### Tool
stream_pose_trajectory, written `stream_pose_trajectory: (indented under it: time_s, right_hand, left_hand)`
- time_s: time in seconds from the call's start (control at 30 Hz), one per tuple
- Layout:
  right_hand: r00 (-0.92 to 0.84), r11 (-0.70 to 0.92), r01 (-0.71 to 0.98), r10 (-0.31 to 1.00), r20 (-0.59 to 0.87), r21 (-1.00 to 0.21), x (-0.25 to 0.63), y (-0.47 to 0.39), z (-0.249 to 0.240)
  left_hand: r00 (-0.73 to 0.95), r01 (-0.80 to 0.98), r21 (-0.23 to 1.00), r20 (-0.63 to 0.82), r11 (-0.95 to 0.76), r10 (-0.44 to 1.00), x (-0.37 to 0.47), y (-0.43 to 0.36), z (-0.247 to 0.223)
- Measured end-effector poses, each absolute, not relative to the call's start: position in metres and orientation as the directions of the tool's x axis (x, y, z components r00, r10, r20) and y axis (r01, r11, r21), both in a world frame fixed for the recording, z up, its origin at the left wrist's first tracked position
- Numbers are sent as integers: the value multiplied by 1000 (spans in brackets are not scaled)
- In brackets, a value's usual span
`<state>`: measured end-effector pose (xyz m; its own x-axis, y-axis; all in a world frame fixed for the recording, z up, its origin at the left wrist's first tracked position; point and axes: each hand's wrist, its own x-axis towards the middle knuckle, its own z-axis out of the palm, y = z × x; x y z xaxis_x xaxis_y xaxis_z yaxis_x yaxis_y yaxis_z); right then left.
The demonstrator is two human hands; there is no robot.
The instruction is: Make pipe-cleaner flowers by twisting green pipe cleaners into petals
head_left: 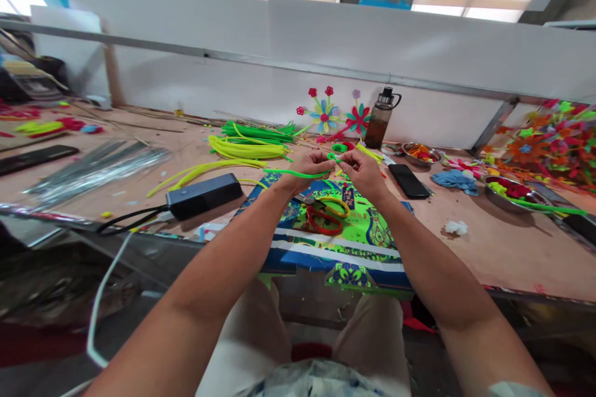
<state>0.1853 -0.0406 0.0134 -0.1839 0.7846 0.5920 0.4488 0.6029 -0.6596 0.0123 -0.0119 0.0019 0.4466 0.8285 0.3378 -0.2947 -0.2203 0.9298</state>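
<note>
Both my hands meet above a blue and green printed sheet [367, 223] at the table's front edge. Between their fingertips is a bright green pipe cleaner [298, 173], bent into a small curl at the pinch, its long tail running left past my wrist. My left hand [310, 167] is closed on it, thumb against fingers. From the other side my right hand [363, 167] pinches the curled part. Beneath the hands, scissors with red and yellow handles [326, 223] lie on the sheet.
Bundles of yellow pipe cleaners [246, 149] and green pipe cleaners [261, 131] lie behind my left hand. A black power bank [205, 195] is at left. Pipe-cleaner flowers [325, 116], a bottle [380, 121], a phone [410, 181] and a metal bowl [507, 195] stand or lie behind and right.
</note>
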Motion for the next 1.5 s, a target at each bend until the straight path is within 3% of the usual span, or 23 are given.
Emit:
stream_pose_trajectory:
  time_s: [0.2,0.3,0.4,0.5,0.6,0.73,0.83,1.0,1.13,1.27,1.5]
  right_hand:
    - [-195,614,593,738,646,-522,183,-47,18]
    - [-178,583,590,769,614,-558,182,-47,18]
    - [-154,441,433,895,418,-786,183,-43,15]
    - [-177,179,155,973,151,-971,183,-39,12]
    - [-202,37,-30,978,42,-999,182,-37,11]
    - [-150,-21,-75,989,-9,-997,180,-38,13]
    - [-95,-54,-112,994,-44,-992,178,-38,13]
    - [-111,9,-119,994,23,-993,176,-39,10]
    - [-159,295,12,944,289,-956,177,-42,14]
    - [-171,584,269,811,559,-766,178,-48,19]
    - [-278,731,508,640,716,-456,186,-50,19]
  left_hand:
    - [305,-104,908,418,-406,856,14,-11,2]
    - [283,-12,867,480,-497,830,13,-10,4]
    - [303,-2,844,511,-536,804,13,-7,3]
    - [347,-41,844,514,-535,784,14,-5,1]
    - [361,-143,874,482,-464,798,17,-7,-2]
    - [357,-253,892,445,-374,821,22,-11,-5]
    - [316,-241,879,472,-411,823,26,-10,-7]
    - [249,-256,839,537,-480,806,26,-9,-6]
    - [347,-435,879,366,-198,864,19,-11,-2]
    - [477,-496,865,195,79,857,15,-12,1]
    - [526,-468,860,87,202,846,16,-13,-1]
